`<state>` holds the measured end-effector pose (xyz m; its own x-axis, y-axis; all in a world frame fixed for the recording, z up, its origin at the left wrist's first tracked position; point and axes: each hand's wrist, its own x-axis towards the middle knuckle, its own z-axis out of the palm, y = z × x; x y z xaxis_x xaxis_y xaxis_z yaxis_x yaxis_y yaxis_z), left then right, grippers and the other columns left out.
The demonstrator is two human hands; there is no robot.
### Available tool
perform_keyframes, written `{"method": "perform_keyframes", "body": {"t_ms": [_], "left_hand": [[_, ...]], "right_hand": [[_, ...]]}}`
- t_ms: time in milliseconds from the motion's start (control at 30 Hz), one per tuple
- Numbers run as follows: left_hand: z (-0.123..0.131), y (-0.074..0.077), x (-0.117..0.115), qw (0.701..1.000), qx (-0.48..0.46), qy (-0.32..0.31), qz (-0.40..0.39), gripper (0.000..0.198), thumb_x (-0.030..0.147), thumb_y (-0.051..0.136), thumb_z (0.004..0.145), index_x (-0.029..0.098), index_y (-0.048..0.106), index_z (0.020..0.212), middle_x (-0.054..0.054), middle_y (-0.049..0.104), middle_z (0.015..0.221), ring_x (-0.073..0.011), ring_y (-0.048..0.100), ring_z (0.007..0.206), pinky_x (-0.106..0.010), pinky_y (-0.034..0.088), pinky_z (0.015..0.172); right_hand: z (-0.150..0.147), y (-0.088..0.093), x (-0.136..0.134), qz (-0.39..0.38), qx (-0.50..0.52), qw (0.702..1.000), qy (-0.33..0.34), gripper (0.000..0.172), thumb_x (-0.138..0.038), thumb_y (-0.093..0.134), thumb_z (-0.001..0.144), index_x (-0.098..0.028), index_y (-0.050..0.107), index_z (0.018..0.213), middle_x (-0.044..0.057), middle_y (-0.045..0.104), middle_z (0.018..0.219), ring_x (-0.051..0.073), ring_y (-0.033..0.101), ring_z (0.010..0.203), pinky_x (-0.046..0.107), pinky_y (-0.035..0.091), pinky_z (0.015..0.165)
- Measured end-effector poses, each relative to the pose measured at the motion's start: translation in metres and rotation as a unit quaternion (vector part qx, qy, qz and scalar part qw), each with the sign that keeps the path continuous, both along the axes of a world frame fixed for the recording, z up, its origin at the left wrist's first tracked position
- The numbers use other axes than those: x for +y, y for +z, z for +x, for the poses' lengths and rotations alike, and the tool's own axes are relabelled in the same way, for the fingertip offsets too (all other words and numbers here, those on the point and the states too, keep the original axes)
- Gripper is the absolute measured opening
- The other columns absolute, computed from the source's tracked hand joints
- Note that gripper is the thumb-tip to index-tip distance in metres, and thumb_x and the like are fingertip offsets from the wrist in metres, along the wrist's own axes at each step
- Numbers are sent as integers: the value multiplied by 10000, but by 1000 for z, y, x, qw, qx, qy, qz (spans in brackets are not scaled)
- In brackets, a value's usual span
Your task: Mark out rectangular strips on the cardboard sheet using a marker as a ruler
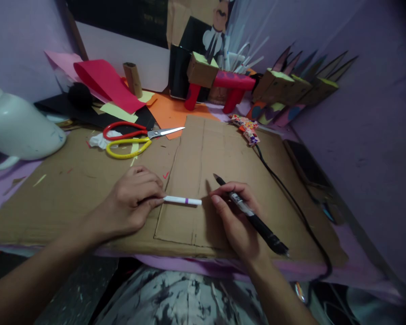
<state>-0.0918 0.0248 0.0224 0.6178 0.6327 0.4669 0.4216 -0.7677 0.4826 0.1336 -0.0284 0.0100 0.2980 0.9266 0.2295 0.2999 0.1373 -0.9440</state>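
My left hand [137, 198] rests on the cardboard, its fingers closed round one end of a thin white stick with a purple band [182, 201]. The stick lies across the left part of a cut cardboard sheet [186, 171] marked with dark lines. In my right hand [238, 216] is a black pen [253, 219], its pointed tip turned up and away from me, above the sheet. Farther off to the left, scissors [149, 134] with one red and one yellow handle lie open on the larger cardboard base [74, 189].
A hot glue gun in patterned wrap [246, 128] lies at the back right; its black cable [291, 207] runs down the right side. A white jug [20, 122] lies at the left. Coloured paper [111, 85] and cardboard animal figures [203, 70] line the back. A phone [306, 162] lies by the right wall.
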Motion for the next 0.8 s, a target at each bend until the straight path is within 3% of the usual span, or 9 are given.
{"method": "perform_keyframes", "body": {"t_ms": [133,267,467,800], "left_hand": [[11,8,0,1000,-16,12,13,110,73,551,818,141,627,776,-42,635,760,-167,589,773,-375,425,783],[31,12,0,1000,19,10,-8,117,82,559,797,148,636,739,-23,640,735,-167,599,743,-385,407,785],[52,4,-1,999,37,0,-37,130,55,562,762,145,645,717,-13,644,704,-168,603,728,-399,395,796],[51,-4,3,999,39,-22,7,121,85,556,811,176,611,751,3,626,740,-140,591,728,-373,408,795]], "right_hand": [[9,5,-4,23,24,999,-42,113,-200,673,754,-222,599,836,-8,680,765,142,643,693,275,517,651],[25,6,-9,24,-18,998,-54,136,-182,687,743,-227,609,844,-14,697,770,146,662,714,271,523,678],[38,0,-20,0,-87,996,-14,109,-148,682,744,-236,632,783,-43,690,704,110,632,621,199,492,583],[45,-4,-13,-35,-2,999,42,194,-85,657,728,-234,603,840,-46,707,736,116,664,678,212,514,658]]}}
